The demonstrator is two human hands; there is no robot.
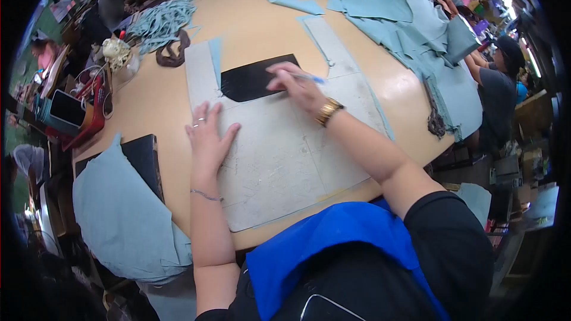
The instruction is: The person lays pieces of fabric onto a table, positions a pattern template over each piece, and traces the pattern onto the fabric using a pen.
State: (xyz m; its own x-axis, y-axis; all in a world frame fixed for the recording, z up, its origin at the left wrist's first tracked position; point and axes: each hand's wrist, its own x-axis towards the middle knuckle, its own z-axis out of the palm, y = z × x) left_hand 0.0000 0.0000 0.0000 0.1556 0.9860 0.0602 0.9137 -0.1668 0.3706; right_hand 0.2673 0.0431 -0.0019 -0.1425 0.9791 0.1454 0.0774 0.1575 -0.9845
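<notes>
A large pale grey pattern board (267, 160) with a notch at its far side lies over light blue material (216, 53) on the table. My left hand (209, 137) rests flat on the board's left part, fingers spread. Closed around a pen (310, 77) with a blue end, my right hand (297, 88) is over the near right part of a black piece (256, 80). That black piece sits in the notch between the board's two arms. Whether the pen tip touches anything is hidden by my fingers.
Blue-green material (380, 0) covers the table's far right, and strips (162, 24) are heaped at the far left. Folded material (122, 214) hangs over the left edge on a black slab (146, 157). A person (502, 83) is at the right; another's hands show at the far edge.
</notes>
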